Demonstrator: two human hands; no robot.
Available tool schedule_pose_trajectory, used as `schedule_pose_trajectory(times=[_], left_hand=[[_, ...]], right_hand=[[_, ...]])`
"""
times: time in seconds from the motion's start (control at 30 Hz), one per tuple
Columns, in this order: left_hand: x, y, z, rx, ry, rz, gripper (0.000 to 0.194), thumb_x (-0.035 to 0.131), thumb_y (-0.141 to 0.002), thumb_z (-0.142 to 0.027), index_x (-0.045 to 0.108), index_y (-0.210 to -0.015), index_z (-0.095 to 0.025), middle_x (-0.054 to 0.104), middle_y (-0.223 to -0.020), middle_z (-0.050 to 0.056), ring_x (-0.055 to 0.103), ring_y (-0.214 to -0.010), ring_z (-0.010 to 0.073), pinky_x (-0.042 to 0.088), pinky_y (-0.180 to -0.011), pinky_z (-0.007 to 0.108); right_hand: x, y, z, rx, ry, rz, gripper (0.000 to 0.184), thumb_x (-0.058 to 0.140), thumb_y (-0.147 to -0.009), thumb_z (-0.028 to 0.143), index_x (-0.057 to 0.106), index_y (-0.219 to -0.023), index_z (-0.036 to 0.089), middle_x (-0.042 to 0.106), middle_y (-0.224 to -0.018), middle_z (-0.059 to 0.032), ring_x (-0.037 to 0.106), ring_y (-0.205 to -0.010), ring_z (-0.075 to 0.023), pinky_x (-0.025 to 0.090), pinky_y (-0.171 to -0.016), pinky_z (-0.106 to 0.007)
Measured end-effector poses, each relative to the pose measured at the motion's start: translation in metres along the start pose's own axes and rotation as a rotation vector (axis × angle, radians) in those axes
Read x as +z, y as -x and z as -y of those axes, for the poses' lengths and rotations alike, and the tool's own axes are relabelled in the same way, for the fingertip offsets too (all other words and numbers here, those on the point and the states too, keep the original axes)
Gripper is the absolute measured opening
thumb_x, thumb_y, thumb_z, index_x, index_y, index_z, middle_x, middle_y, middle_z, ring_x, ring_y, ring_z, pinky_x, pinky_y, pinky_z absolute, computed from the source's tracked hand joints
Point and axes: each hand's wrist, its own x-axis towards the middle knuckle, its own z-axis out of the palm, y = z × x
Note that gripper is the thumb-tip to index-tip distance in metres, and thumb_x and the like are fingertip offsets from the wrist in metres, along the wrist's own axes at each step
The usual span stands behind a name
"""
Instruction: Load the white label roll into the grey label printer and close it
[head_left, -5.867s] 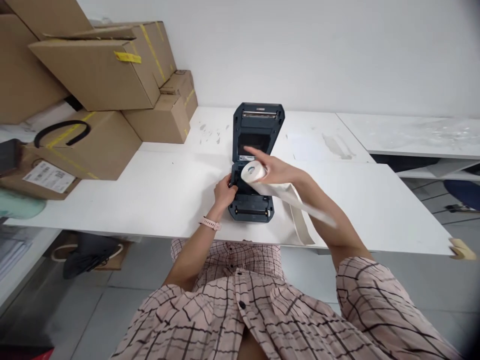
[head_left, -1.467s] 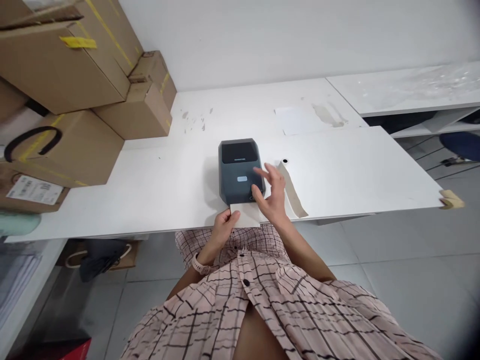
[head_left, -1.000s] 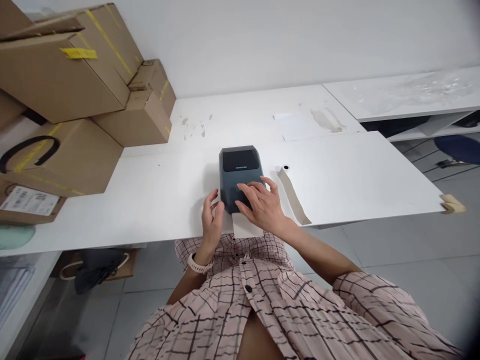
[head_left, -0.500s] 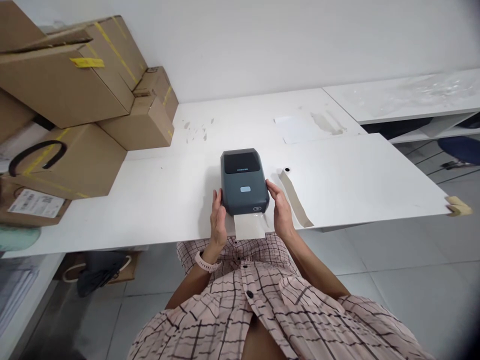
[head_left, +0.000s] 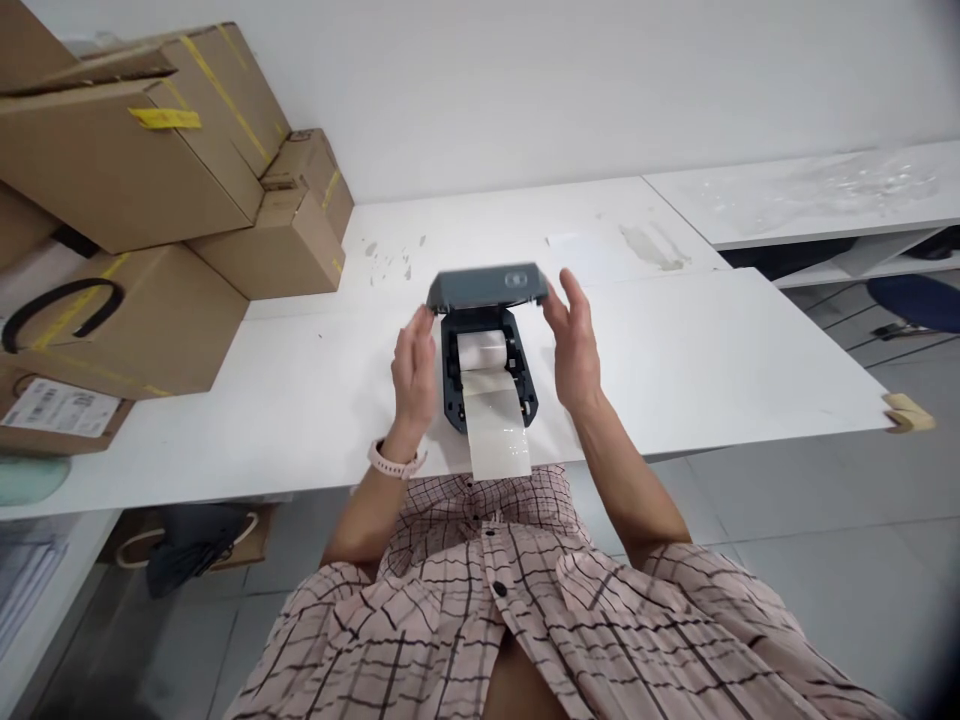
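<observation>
A dark blue-grey label printer [head_left: 450, 395] stands near the front edge of the table, its lid [head_left: 480, 287] raised and tilted back. My left hand [head_left: 413, 372] grips the lid's left side, and my right hand [head_left: 576, 350] holds it at the right corner. Inside the body lies a white label roll [head_left: 482, 350]. From it a strip of label paper [head_left: 496, 430] runs forward over the front of the printer and past the table edge. The small core with the loose strip, seen earlier at the right, is hidden behind my right hand and forearm.
Cardboard boxes [head_left: 150, 165] are piled at the left of the white table [head_left: 690, 360]. A white sheet [head_left: 574, 255] lies behind the printer. Yellowish padding [head_left: 909, 412] covers the right front corner. A blue stool [head_left: 915, 303] stands on the floor at the right.
The printer was open, then closed with paper sticking out in front. In the last half second both hands have lifted its lid, uncovering the roll inside.
</observation>
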Motion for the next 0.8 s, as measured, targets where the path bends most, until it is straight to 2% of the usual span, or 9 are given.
schedule_pose_trajectory(times=[0.07, 0.13, 0.3, 0.43, 0.53, 0.6, 0.67, 0.73, 0.8], left_hand=[[-0.003, -0.029, 0.000, 0.084, -0.039, 0.037, 0.071, 0.061, -0.095, -0.062, 0.043, -0.157, -0.032, 0.045, -0.168, 0.004, 0.028, -0.162, 0.0301, 0.021, -0.134, 0.050], [-0.006, -0.047, 0.011, 0.043, -0.083, 0.082, 0.078, 0.070, -0.091, -0.055, 0.040, -0.159, -0.031, 0.043, -0.169, 0.008, 0.029, -0.162, 0.0308, 0.023, -0.133, 0.050], [-0.004, -0.035, 0.058, -0.207, -0.173, 0.133, 0.083, 0.079, -0.082, -0.044, 0.046, -0.156, -0.028, 0.039, -0.171, 0.012, 0.029, -0.161, 0.0379, 0.023, -0.131, 0.057], [0.002, -0.012, 0.067, -0.279, -0.299, 0.103, 0.081, 0.068, -0.087, -0.036, 0.037, -0.161, -0.027, 0.037, -0.172, 0.012, 0.036, -0.157, 0.0376, 0.037, -0.124, 0.054], [0.005, -0.012, 0.054, -0.303, -0.553, 0.093, 0.069, 0.060, -0.088, -0.028, 0.048, -0.155, -0.018, 0.057, -0.155, 0.018, 0.054, -0.141, 0.0368, 0.048, -0.110, 0.048], [0.007, -0.017, 0.045, -0.312, -0.710, 0.089, 0.061, 0.060, -0.085, -0.024, 0.058, -0.146, -0.017, 0.071, -0.131, 0.017, 0.065, -0.122, 0.0351, 0.052, -0.098, 0.044], [0.008, -0.021, 0.039, -0.313, -0.802, 0.107, 0.054, 0.058, -0.084, -0.022, 0.064, -0.138, -0.020, 0.076, -0.109, 0.013, 0.069, -0.105, 0.0326, 0.052, -0.087, 0.041], [0.008, -0.023, 0.038, -0.305, -0.842, 0.132, 0.048, 0.056, -0.085, -0.020, 0.068, -0.131, -0.023, 0.076, -0.095, 0.008, 0.070, -0.095, 0.0306, 0.050, -0.079, 0.037], [0.009, -0.022, 0.039, -0.297, -0.859, 0.140, 0.044, 0.054, -0.085, -0.019, 0.070, -0.126, -0.024, 0.074, -0.089, 0.007, 0.069, -0.090, 0.0293, 0.047, -0.075, 0.035]], right_hand=[[0.006, -0.033, 0.003, -0.037, 0.048, 0.013, 0.075, 0.017, -0.100, 0.080, 0.016, -0.166, 0.045, 0.033, -0.173, 0.0051, 0.029, -0.162, -0.0265, 0.024, -0.133, -0.057], [0.015, -0.063, 0.002, -0.057, 0.087, 0.015, 0.083, 0.019, -0.096, 0.086, 0.011, -0.168, 0.044, 0.023, -0.177, 0.0046, 0.021, -0.165, -0.0284, 0.024, -0.132, -0.056], [0.031, -0.119, -0.016, -0.087, 0.139, 0.027, 0.092, 0.032, -0.093, 0.088, 0.006, -0.168, 0.042, 0.021, -0.178, 0.0007, 0.018, -0.165, -0.0316, 0.028, -0.130, -0.057], [0.032, -0.123, -0.015, -0.186, 0.379, 0.013, 0.093, 0.038, -0.097, 0.079, 0.004, -0.169, 0.032, 0.023, -0.177, -0.0084, 0.024, -0.162, -0.0388, 0.029, -0.126, -0.065], [0.029, -0.096, -0.001, -0.326, 0.601, 0.004, 0.081, 0.041, -0.103, 0.061, 0.010, -0.169, 0.027, 0.031, -0.173, -0.0131, 0.031, -0.159, -0.0399, 0.034, -0.123, -0.065], [0.028, -0.075, 0.005, -0.378, 0.710, 0.173, 0.076, 0.044, -0.103, 0.046, 0.012, -0.170, 0.026, 0.049, -0.162, -0.0155, 0.046, -0.148, -0.0393, 0.043, -0.115, -0.062], [0.030, -0.061, 0.003, -0.351, 0.815, 0.470, 0.085, 0.053, -0.099, 0.035, 0.009, -0.170, 0.024, 0.062, -0.148, -0.0172, 0.059, -0.132, -0.0393, 0.052, -0.103, -0.057], [0.035, -0.058, -0.004, -0.270, 0.945, 0.753, 0.098, 0.063, -0.093, 0.030, 0.005, -0.171, 0.021, 0.068, -0.137, -0.0200, 0.064, -0.122, -0.0407, 0.054, -0.096, -0.053], [0.044, -0.063, -0.014, -0.174, 1.064, 0.941, 0.106, 0.070, -0.089, 0.031, 0.005, -0.171, 0.018, 0.070, -0.132, -0.0225, 0.065, -0.121, -0.0426, 0.052, -0.097, -0.053]])
